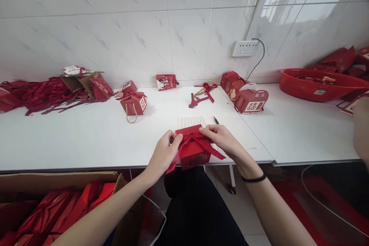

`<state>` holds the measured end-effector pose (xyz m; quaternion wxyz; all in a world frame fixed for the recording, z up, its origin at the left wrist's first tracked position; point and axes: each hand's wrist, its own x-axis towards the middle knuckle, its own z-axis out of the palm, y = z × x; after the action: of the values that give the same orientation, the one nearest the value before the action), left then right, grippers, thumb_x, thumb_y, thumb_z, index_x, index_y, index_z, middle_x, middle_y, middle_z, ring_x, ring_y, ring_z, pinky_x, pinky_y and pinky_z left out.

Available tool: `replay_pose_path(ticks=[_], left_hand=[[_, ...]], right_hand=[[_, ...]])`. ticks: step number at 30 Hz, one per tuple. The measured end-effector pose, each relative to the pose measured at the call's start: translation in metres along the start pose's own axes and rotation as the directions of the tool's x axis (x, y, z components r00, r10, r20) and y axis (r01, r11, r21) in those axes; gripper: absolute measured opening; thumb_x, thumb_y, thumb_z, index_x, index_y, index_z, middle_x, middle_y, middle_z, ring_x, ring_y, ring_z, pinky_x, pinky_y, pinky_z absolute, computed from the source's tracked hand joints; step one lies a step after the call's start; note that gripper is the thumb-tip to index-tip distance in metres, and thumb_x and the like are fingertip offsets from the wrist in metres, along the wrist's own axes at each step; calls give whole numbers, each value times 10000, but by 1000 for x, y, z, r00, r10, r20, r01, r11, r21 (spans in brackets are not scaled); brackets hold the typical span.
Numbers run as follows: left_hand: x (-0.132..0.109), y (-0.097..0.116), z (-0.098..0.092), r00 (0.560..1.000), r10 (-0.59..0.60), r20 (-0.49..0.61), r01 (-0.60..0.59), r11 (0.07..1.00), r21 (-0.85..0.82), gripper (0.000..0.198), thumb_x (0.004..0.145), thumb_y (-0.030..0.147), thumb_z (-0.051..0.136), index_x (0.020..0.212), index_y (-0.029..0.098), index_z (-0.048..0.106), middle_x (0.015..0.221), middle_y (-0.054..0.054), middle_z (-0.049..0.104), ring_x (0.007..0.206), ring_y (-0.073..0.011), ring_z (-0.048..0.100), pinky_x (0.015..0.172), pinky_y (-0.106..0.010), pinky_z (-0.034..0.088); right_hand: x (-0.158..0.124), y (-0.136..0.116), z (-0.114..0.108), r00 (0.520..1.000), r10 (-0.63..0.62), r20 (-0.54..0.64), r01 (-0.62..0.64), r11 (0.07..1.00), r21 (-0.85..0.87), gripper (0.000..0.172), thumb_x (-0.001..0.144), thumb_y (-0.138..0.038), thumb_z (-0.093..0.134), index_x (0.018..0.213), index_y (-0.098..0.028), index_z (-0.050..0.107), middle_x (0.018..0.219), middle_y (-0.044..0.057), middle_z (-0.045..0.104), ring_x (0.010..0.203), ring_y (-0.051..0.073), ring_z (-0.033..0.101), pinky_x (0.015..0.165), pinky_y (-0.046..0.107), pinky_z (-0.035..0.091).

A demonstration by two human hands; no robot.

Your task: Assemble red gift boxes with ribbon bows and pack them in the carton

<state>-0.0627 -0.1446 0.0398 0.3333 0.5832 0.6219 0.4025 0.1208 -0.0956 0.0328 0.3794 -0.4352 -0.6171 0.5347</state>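
- Pale marbled wall tiles (144,46) back a white table (86,138), with a power strip (245,49) at 1 o'clock from the box in hand.
- That red gift box (196,160) sits at the table's near edge, a ribbon bow (192,137) across its top and tails hanging at 4 and 7 o'clock.
- At the box's 9 o'clock, the left hand (166,149) pinches the bow's near loop; at 2 o'clock, the right hand (224,138) pinches the opposite one. Thumbs hide whether box edges are gripped too.
- Shaping or tightening the bow seems the step in hand; the next move appears to call for an even outward pull, keeping the knot centred.
- Around the box: printed sheet (188,122) at 12, pen (216,120) at 1, double-happiness box (250,102) and red basin (311,91) at 2, cardboard carton (95,177) at 8, rope-handled box (131,107) at 10.
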Motion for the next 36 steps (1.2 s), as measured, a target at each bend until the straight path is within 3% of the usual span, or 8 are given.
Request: replay_pose_path(ticks=[6, 10, 15, 21, 26, 32, 36], left_hand=[[1, -4, 1, 1000, -5, 19, 5, 1000, -30, 338, 841, 438, 444, 611, 203, 366, 583, 43, 417, 578, -117, 428, 576, -250, 347], [0, -4, 3, 1000, 14, -4, -14, 993, -119, 307, 823, 376, 450, 590, 199, 358, 574, 48, 385, 571, -110, 399, 569, -244, 338], [-2, -2, 2, 999, 22, 26, -16, 976, -216, 277, 792, 341, 468, 592, 196, 344, 589, 54, 393, 588, -109, 404, 584, -239, 341], [2, -2, 0, 999, 38, -12, -39, 993, -111, 342, 811, 417, 445, 577, 195, 334, 572, 53, 336, 571, -110, 348, 567, -247, 293], [3, -2, -2, 999, 36, 22, -31, 984, -173, 300, 783, 354, 433, 565, 204, 291, 549, 50, 313, 536, -110, 334, 535, -246, 273], [11, 2, -11, 993, 79, 86, -84, 994, 62, 412, 828, 467, 423, 532, 199, 323, 510, 42, 330, 500, -112, 303, 513, -261, 245], [7, -1, -5, 997, 79, 27, -79, 997, -5, 384, 848, 416, 401, 542, 197, 326, 527, 41, 351, 525, -115, 328, 519, -253, 262]], right_hand=[[-3, -3, -2, 998, 46, 37, -50, 993, 104, 474, 657, -571, 685, 557, -174, 447, 541, -59, 390, 496, 78, 324, 494, 238, 234], [-3, 0, 0, 994, 92, 58, -102, 974, 203, 463, 638, -540, 720, 584, -170, 447, 582, -49, 440, 526, 82, 383, 519, 230, 283], [-5, 4, 3, 997, 68, 40, -75, 972, 225, 444, 653, -525, 724, 604, -164, 470, 608, -41, 462, 550, 90, 413, 539, 233, 306], [-5, 9, 7, 998, 54, 45, -61, 980, 190, 455, 679, -558, 704, 633, -156, 497, 635, -24, 483, 589, 106, 430, 594, 249, 340], [-3, 11, 9, 999, 43, 28, -48, 977, 209, 486, 659, -580, 712, 607, -167, 462, 615, -31, 462, 562, 99, 402, 565, 242, 319], [-4, 10, 7, 999, 21, 36, -25, 990, 139, 489, 676, -591, 690, 591, -172, 451, 585, -36, 434, 541, 98, 365, 523, 235, 273], [-4, 11, 8, 999, 34, 38, -41, 983, 180, 478, 677, -585, 693, 600, -173, 462, 599, -31, 447, 546, 100, 374, 537, 238, 294]])
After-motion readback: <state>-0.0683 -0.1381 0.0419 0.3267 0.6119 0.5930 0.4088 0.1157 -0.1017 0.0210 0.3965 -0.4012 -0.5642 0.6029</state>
